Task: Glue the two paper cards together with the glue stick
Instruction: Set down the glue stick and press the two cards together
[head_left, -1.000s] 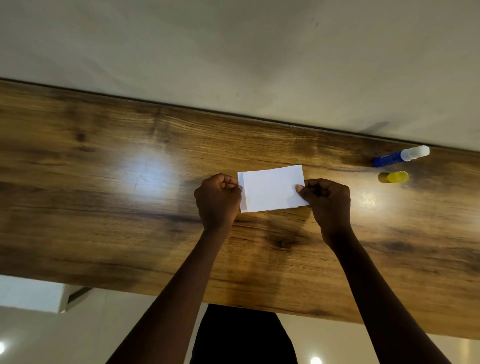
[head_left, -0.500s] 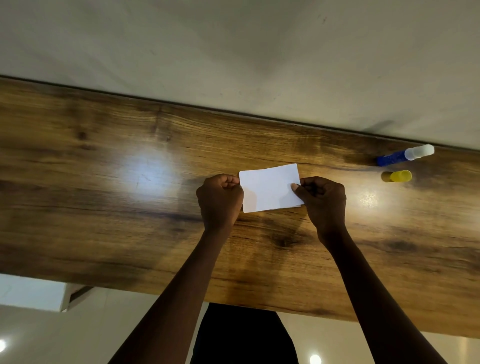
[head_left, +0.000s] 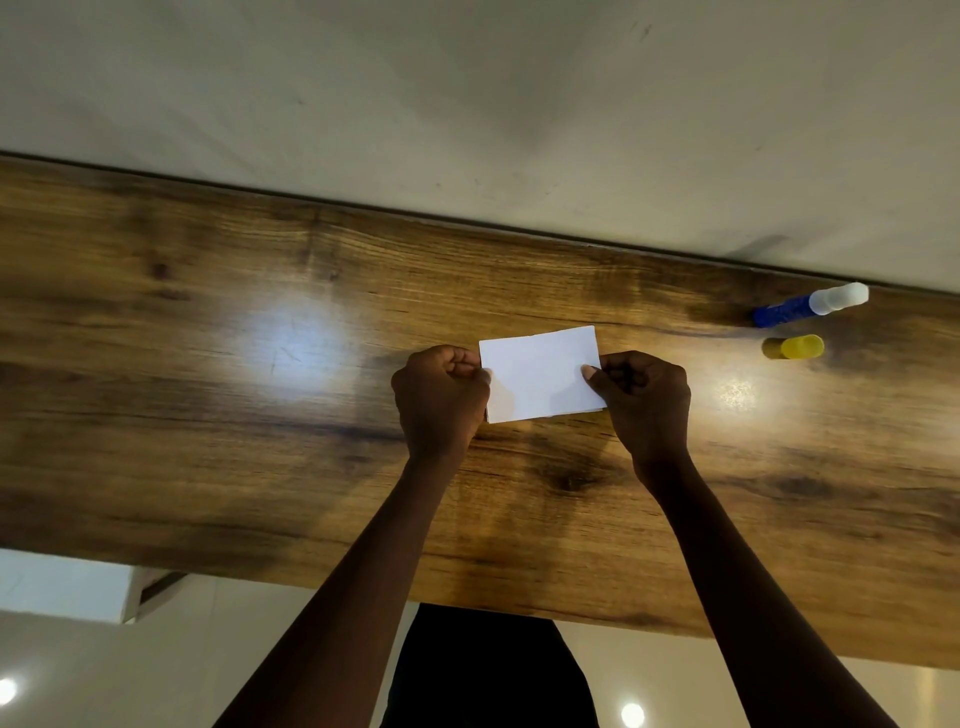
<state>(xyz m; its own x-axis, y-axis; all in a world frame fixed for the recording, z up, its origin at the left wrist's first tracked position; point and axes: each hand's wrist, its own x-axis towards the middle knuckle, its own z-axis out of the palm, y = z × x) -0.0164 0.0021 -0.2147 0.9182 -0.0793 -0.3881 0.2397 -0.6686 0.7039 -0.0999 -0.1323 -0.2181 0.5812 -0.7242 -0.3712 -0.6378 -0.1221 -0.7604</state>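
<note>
Pinching white paper cards (head_left: 540, 375) between left hand (head_left: 441, 397) and right hand (head_left: 644, 397).

White paper cards (head_left: 540, 376) left of right hand (head_left: 644, 400). Right of it: blue glue stick (head_left: 784, 310), white tip; yellow cap (head_left: 794, 347). Table (head_left: 208, 415) brown wood-grain.

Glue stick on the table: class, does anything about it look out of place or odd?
Yes. The glue stick lies on its side near the far edge of the table with its whitish end uncovered; the yellow cap lies apart beside it. Left open, it may dry out.
</note>
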